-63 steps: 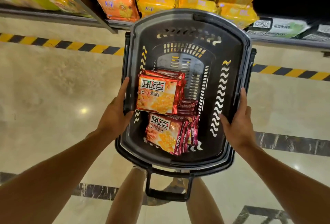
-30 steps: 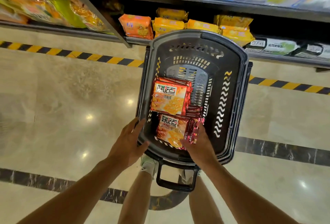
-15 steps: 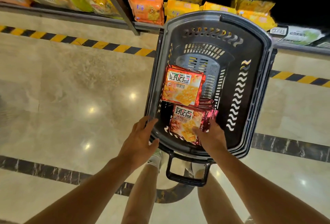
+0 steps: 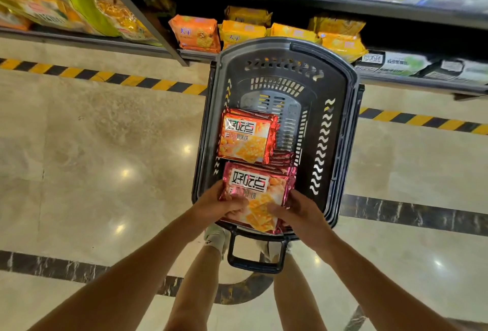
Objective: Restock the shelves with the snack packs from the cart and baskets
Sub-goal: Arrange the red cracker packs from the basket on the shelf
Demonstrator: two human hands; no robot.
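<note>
A dark grey shopping basket [image 4: 340, 130] stands on the floor in front of me. Inside it lie two stacks of snack packs: a red-orange stack [image 4: 247, 136] further in and a pink stack [image 4: 260, 188] nearer to me. My left hand [image 4: 220, 205] grips the left edge of the pink stack, thumb on top. My right hand [image 4: 295, 208] grips its right edge. Both hands are inside the basket's near end.
The bottom shelf [image 4: 200, 53] just beyond the basket holds orange packs [image 4: 196, 32] and yellow packs [image 4: 293, 32], with grey-green boxes [image 4: 393, 62] to the right. Yellow-black tape [image 4: 105, 77] marks the floor. The basket handle [image 4: 254, 259] lies between my legs.
My left hand left the basket rim and joined my right hand on the pink stack, which is now raised slightly at its near end. The view tilted up toward the shelves.
</note>
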